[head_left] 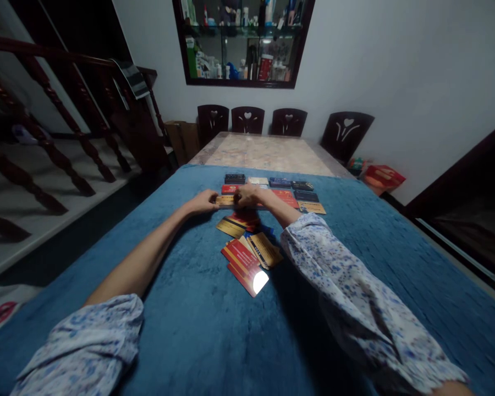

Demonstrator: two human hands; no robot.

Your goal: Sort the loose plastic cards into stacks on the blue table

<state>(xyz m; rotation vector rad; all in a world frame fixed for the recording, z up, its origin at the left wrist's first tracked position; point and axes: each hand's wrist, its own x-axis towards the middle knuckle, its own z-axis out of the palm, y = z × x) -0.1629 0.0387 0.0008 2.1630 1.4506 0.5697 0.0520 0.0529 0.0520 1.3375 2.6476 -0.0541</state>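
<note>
A gold card (225, 200) lies flat between my two hands, at the near left of the laid-out cards. My left hand (204, 202) has its fingers closed on the card's left end. Over the right end my right hand (247, 195) curls its fingers down, hiding that part of the card. Just beyond is a red card (230, 188). Toward me lies a loose, overlapping pile with red cards (241, 256), a gold card with a dark stripe (233, 225) and another gold card (264, 249); a bright glare spot covers one red corner.
Dark cards (235, 179), a white card (258, 181) and a red card (286, 198) form rows on the blue cloth (181, 308). The table's bare far end (264, 151) meets several dark chairs (247, 118). A wooden railing (66, 118) runs along the left.
</note>
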